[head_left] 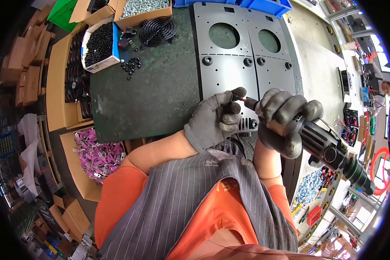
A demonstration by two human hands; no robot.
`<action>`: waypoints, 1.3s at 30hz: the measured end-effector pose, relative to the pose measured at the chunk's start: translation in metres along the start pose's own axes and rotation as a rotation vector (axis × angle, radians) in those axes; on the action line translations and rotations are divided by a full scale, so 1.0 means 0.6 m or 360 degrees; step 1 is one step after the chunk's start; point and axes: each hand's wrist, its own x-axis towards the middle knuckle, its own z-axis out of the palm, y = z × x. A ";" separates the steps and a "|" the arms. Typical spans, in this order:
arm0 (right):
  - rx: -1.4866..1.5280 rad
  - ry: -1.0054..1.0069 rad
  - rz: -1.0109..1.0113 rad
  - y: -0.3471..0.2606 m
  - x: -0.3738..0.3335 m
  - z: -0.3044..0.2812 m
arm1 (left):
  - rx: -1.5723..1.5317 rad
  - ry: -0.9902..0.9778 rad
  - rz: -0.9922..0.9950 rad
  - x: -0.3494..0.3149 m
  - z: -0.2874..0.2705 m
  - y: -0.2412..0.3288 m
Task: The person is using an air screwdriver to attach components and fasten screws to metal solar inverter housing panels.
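Note:
My right hand (281, 117), in a dark grey glove, is wrapped round a black power screwdriver (327, 143). The tool lies slantwise, its red-banded bit (243, 99) pointing left. At the bit's tip, my gloved left hand (210, 119) has thumb and forefinger pinched together; what they hold, if anything, is too small to name. Both hands are above the near part of two flat grey metal panels (228, 71), which lie side by side. Each panel has a large round hole, and round black feet (207, 60) sit on them. Another black foot (254, 124) shows beneath the bit, beside a row of slots.
A dark green worktop (147, 95) carries loose black screws (131, 66), a black fan guard (159, 31) and a box of black screws (101, 45). Cartons of silver screws (145, 6) and pink parts (99, 156) stand around it. Blue bins (271, 6) stand behind the panels.

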 end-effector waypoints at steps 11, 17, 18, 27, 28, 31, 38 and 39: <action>0.0396 0.0336 0.0096 -0.015 0.002 -0.028 | 0.0436 -0.0198 0.0059 -0.017 0.013 -0.014; 0.0248 0.0867 0.0112 -0.011 0.041 -0.060 | 0.1253 -0.0153 0.0198 -0.031 -0.004 -0.001; 0.0174 0.0873 0.0143 -0.005 0.049 -0.079 | 0.1856 -0.0132 0.0653 -0.030 -0.011 0.008; -0.0436 0.0689 0.0113 0.092 0.140 -0.157 | 0.0907 0.0379 0.0497 -0.035 -0.041 0.078; -0.0436 0.0673 0.0111 0.100 0.145 -0.156 | 0.0903 0.0369 0.0509 -0.036 -0.045 0.078; -0.0564 0.0585 0.0125 0.124 0.156 -0.157 | 0.1025 0.0334 0.0467 -0.036 -0.051 0.078; -0.0631 0.0505 0.0282 0.138 0.163 -0.150 | 0.1013 0.0285 0.0431 -0.034 -0.036 0.080; -0.0635 0.0504 0.0299 0.137 0.165 -0.144 | 0.1071 0.0276 0.0427 -0.033 -0.036 0.080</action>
